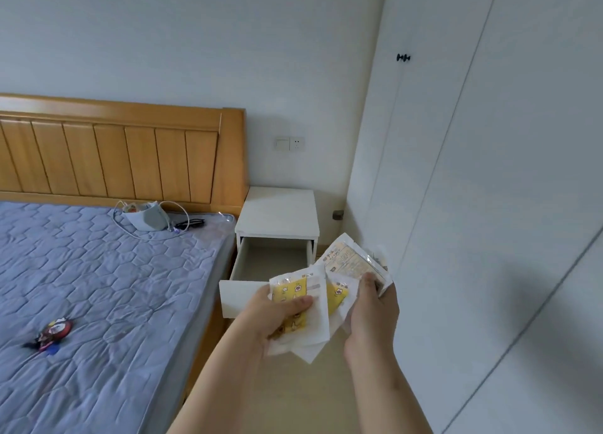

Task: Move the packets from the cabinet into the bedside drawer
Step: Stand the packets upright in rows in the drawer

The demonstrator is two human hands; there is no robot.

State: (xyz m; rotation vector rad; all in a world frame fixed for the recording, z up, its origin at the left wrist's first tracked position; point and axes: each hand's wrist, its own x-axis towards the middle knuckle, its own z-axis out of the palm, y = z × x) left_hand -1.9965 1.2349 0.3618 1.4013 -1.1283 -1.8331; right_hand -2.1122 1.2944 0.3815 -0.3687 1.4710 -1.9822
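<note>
Both of my hands hold a fan of flat packets, white with yellow printed panels. My left hand (277, 316) grips the yellow-patterned packets (290, 291) with the thumb on top. My right hand (372, 312) pinches a pale packet with printed text (346, 260) and the ones behind it. The bundle hangs just in front of the open bedside drawer (270, 264), whose pale inside shows nothing in it. The drawer belongs to a white bedside table (279, 211). The white cabinet (489, 172) stands at my right with its doors shut.
A bed with a blue quilted mattress (98, 286) and a wooden headboard (114, 152) fills the left. On it lie a pouch with cables (146, 218) and a small colourful toy (52, 332). A wall socket (290, 143) sits above the bedside table. Pale floor lies below my hands.
</note>
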